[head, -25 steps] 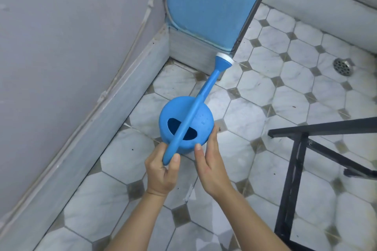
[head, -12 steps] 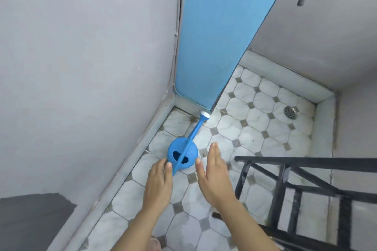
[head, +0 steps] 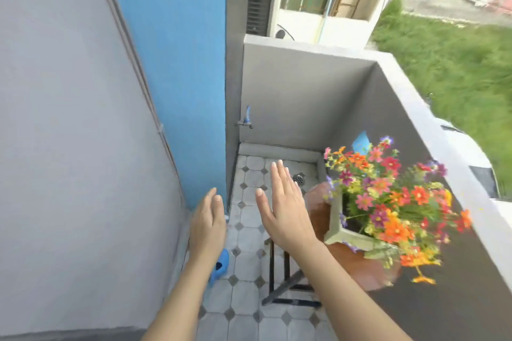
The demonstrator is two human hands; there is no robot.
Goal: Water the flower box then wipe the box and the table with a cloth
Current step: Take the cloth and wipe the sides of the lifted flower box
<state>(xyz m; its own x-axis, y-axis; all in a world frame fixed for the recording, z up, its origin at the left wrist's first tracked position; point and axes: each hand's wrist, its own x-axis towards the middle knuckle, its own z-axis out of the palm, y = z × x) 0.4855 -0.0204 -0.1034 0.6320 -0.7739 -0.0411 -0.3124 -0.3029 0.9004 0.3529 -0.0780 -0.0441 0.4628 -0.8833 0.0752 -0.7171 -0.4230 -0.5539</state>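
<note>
Now your left hand (head: 207, 225) and right hand (head: 285, 213) both hover flat, fingers straight and slightly apart, holding nothing. The blue watering can (head: 223, 260) stands on the tiled floor (head: 249, 174) under your left wrist, likely parked by the wall (head: 83, 147) to free your hands. The flower box (head: 336, 227) sits on the round brown table (head: 318, 207) at your right, within reach for wiping. I cannot make out a cloth.

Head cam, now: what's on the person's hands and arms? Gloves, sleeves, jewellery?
Nothing worn. Left hand and right hand are bare: no gloves, rings or watch visible. Forearms are bare to the frame edge, with no sleeves in view.
</note>
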